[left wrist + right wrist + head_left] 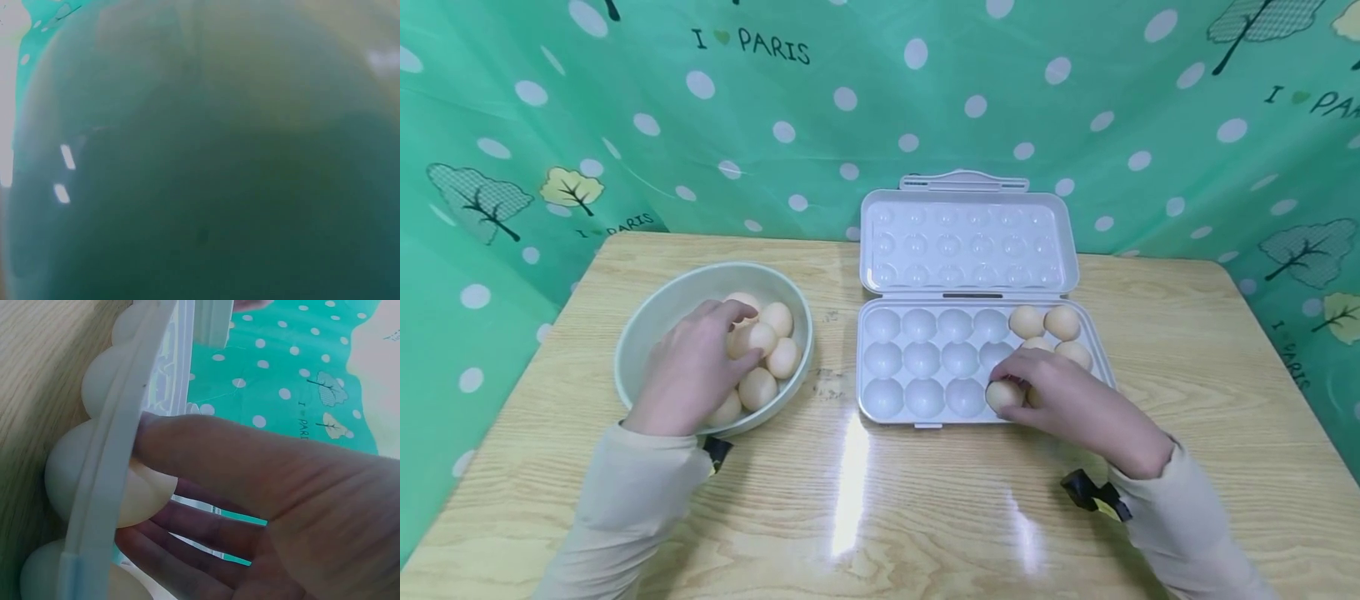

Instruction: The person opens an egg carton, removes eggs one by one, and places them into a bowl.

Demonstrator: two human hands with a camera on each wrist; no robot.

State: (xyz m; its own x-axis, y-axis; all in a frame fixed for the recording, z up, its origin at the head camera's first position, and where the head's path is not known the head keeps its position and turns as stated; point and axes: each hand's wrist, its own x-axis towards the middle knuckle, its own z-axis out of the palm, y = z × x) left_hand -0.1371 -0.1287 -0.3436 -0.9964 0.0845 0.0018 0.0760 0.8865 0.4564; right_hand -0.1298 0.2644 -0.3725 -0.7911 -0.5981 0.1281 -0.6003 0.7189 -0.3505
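My left hand (692, 362) reaches into the pale green bowl (628, 329), thumb and fingers pinching a light brown egg (760, 338). More eggs (757, 389) lie around it in the bowl. The left wrist view takes in mostly the blurred outer wall of the bowl (206, 187); the hand is hidden there. At the front row of the white egg box (925, 419), my right hand (1063, 396) holds an egg (1002, 397) between thumb and fingers. In the right wrist view, this egg (147, 495) sits at a cup beside the box rim (109, 456).
Several eggs (1062, 322) fill cups at the box's right end; the cups to the left hold none. Its lid (970, 237) stands raised at the back. Behind the wooden table (925, 517) hangs a green dotted curtain (880, 100).
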